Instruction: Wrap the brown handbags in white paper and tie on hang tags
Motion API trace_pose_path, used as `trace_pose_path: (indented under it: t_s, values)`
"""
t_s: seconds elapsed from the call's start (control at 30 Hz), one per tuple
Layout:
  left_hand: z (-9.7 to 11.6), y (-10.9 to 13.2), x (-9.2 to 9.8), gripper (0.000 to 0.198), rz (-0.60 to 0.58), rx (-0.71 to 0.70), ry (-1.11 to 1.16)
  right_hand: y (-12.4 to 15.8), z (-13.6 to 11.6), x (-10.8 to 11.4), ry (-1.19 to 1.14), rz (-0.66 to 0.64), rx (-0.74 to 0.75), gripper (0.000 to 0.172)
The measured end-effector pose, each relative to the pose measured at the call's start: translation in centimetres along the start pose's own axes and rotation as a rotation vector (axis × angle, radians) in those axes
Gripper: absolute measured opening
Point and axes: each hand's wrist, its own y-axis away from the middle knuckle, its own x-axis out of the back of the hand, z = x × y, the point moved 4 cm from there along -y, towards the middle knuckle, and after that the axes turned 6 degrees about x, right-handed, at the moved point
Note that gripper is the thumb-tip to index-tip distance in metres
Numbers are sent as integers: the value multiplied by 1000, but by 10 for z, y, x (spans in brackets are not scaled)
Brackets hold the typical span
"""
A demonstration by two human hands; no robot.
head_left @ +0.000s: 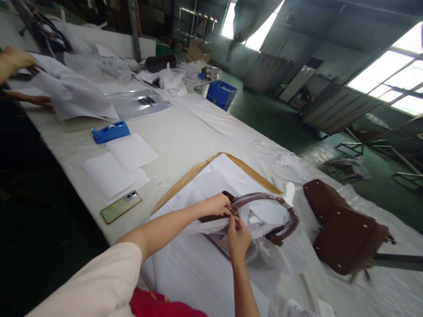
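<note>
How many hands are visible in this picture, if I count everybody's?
4: the wearer's left hand and right hand, close together at the brown bag; a co-worker's upper hand and lower hand, far left beside the white sheet. Some fingers are hidden.

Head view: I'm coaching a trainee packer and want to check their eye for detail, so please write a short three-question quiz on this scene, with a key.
1. What colour is the tape dispenser?
a) red
b) blue
c) green

2. True or false: the right hand holds the phone.

3. Fill in: the fingertips of the left hand and the right hand come close together at a brown ____, which has clear plastic about its handles.

Key:
1. b
2. False; the phone lies on the table.
3. bag
</note>
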Motion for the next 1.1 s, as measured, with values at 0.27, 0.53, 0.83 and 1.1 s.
trace_pose_path:
  t_s: [0.27,0.53,0.83,1.1]
  values:
    - [41,32,38,22,146,118,-297,12,11,25,-615,-290,-153,43]
    - [57,66,3,11,229,223,78,23,25,25,-709,-266,-266,54]
    - [29,63,-89,29,242,458,1317,53,-26,46,-293,-169,386,27]
    - [31,60,-91,51,232,267,1455,59,-13,44,-353,-149,160,35]
